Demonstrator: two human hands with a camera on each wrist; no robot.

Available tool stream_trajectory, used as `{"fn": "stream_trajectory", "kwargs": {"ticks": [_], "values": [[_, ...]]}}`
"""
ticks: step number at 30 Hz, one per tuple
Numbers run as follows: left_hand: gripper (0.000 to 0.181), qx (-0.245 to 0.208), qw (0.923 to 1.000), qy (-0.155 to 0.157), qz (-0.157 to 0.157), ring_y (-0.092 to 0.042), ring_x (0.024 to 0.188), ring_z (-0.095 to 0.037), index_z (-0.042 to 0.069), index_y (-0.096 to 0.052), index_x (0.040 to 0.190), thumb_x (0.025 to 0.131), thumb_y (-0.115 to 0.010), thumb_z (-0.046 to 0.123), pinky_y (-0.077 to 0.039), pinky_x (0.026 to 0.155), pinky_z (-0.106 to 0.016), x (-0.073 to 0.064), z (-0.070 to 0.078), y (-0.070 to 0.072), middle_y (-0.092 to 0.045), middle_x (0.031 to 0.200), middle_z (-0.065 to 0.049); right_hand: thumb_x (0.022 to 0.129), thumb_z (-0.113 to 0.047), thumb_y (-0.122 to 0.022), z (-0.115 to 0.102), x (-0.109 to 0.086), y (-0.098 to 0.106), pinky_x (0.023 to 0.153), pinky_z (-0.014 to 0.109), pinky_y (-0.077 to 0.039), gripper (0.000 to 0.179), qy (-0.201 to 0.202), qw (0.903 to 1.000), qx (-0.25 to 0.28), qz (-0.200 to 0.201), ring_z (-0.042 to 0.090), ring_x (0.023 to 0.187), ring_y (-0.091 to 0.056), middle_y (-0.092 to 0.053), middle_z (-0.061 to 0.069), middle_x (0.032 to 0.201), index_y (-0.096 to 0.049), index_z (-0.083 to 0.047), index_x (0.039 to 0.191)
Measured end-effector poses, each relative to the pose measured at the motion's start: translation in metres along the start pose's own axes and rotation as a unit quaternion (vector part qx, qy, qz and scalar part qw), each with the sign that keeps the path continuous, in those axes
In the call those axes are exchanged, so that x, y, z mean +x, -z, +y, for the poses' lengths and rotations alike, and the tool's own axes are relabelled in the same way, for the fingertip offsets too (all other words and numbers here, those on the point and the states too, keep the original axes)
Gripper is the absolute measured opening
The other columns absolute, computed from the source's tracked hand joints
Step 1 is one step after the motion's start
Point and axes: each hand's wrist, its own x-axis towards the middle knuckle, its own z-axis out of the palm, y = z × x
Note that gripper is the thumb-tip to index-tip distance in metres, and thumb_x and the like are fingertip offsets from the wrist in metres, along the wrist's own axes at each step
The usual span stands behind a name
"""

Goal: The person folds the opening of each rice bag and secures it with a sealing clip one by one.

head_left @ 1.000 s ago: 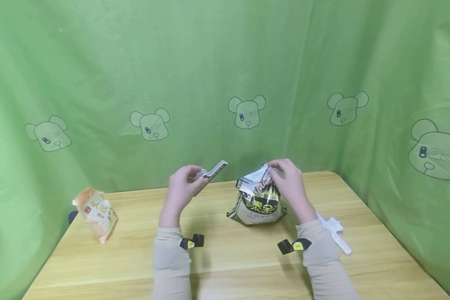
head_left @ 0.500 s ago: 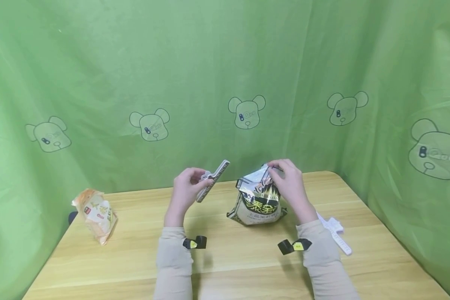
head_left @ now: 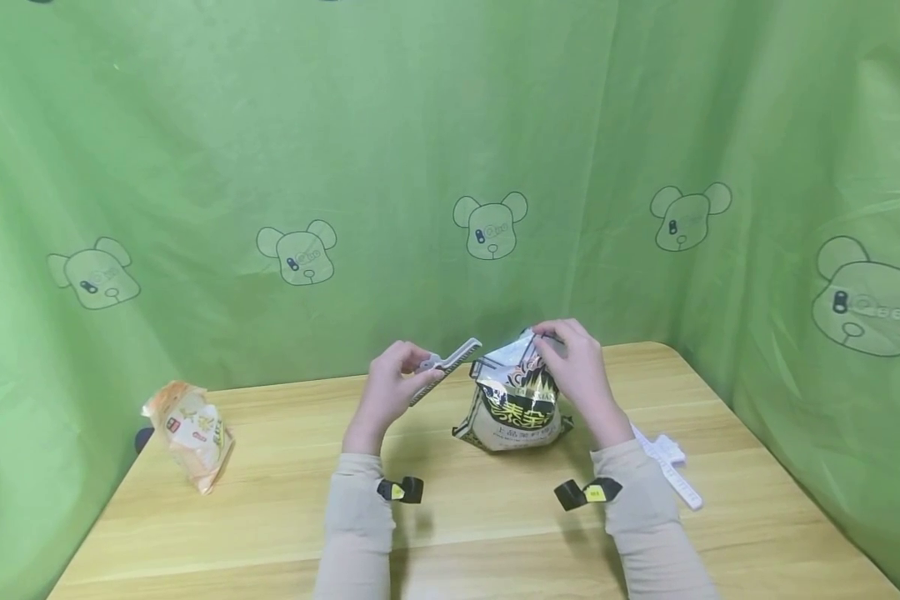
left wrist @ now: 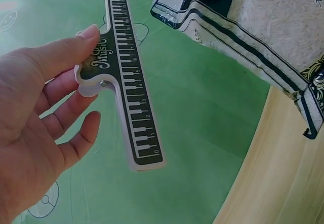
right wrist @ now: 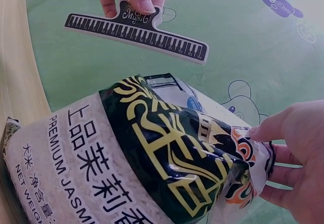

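A long clip printed with piano keys and ruler marks is pinched by its handle in my left hand. In the head view it is held in the air just left of a bag of rice. The rice bag stands on the table, its grains showing through the clear lower part. My right hand pinches the bag's top edge on the right, thumb in front and fingers behind. In the right wrist view the clip is beyond the bag's folded top, apart from it.
A bread-like package in an orange and white wrapper lies at the table's left side. A white clip with ruler marks lies right of the rice bag, partly hidden by my right forearm. Green curtains surround the wooden table.
My left hand has moved right with the clip, closer to the rice bag, and the clip has tilted flatter. My right hand keeps its hold on the bag's top.
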Motion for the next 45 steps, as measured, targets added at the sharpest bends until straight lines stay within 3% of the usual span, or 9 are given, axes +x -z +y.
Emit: {"fn": "stream_trajectory", "kwargs": {"ticks": [8, 14, 25, 45], "values": [[0.016, 0.011, 0.9998, -0.014, -0.002, -0.063, 0.079, -0.016, 0.008, -0.069, 0.092, 0.080, -0.078, 0.016, -0.055, 0.069, -0.026, 0.000, -0.001, -0.004, -0.066, 0.090, -0.005, 0.092, -0.010, -0.063, 0.000, 0.000, 0.000, 0.101, 0.054, -0.048, 0.019, 0.006, 1.0000, 0.001, 0.003, 0.036, 0.110, -0.060, -0.063, 0.018, 0.114, -0.066, -0.002, 0.109], [0.013, 0.012, 0.9999, -0.008, 0.000, -0.062, 0.075, -0.015, 0.008, -0.069, 0.088, 0.080, -0.077, 0.014, -0.054, 0.064, -0.023, 0.001, -0.003, -0.008, -0.065, 0.086, -0.005, 0.092, -0.010, -0.063, -0.001, 0.000, 0.000, 0.101, 0.054, -0.048, 0.019, 0.005, 1.0000, -0.002, 0.002, 0.036, 0.110, -0.060, -0.063, 0.018, 0.114, -0.066, -0.003, 0.110], [0.013, 0.009, 0.9999, -0.008, -0.009, -0.061, 0.075, -0.014, 0.008, -0.069, 0.089, 0.081, -0.077, 0.015, -0.054, 0.063, -0.023, 0.002, -0.001, -0.013, -0.064, 0.087, -0.005, 0.092, -0.010, -0.063, -0.002, 0.001, 0.001, 0.102, 0.055, -0.047, 0.019, 0.006, 1.0000, -0.002, 0.004, 0.036, 0.111, -0.059, -0.063, 0.018, 0.115, -0.066, -0.002, 0.110], [0.016, 0.061, 0.9977, -0.017, -0.023, -0.054, 0.079, -0.013, 0.011, -0.069, 0.091, 0.082, -0.076, 0.022, -0.048, 0.069, -0.025, 0.002, 0.007, -0.027, -0.062, 0.084, -0.001, 0.092, -0.010, -0.063, -0.004, 0.000, 0.001, 0.102, 0.056, -0.047, 0.019, 0.015, 0.9999, -0.008, 0.003, 0.036, 0.111, -0.059, -0.064, 0.018, 0.115, -0.066, -0.002, 0.109]]}}
